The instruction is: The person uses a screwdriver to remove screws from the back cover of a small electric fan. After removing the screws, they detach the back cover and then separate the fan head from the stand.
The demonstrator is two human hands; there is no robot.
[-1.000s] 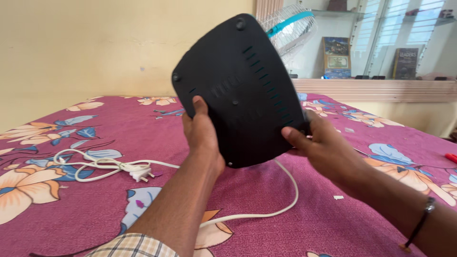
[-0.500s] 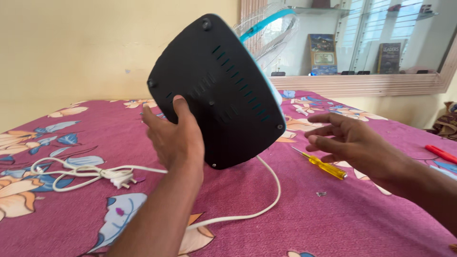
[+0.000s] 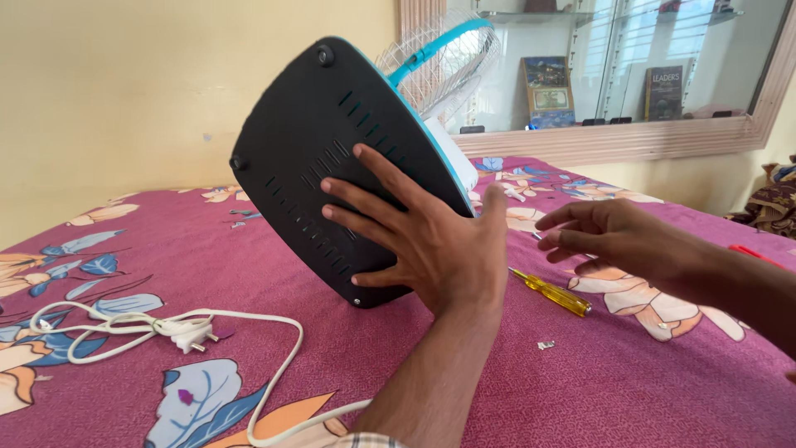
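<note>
Head view, left hand (image 3: 431,241) flat on black fan base (image 3: 307,149), right hand (image 3: 618,241) open

A bed (image 3: 630,390) in magenta floral sheet carries a white cord (image 3: 157,328), yellow screwdriver (image 3: 554,293) and tilted fan base (image 3: 332,158).

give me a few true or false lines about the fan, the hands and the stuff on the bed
1. The left hand lies flat with spread fingers on the black fan base. True.
2. The right hand holds the yellow screwdriver. False: the screwdriver lies on the bedsheet, below that empty hand.
3. The white plug lies on the bedsheet, left of the fan. True.
4. The fan stands upright on its base. False: it is tipped, with the underside of the base facing the camera.
5. The bedsheet is plain blue. False: it is magenta with a flower print.
</note>
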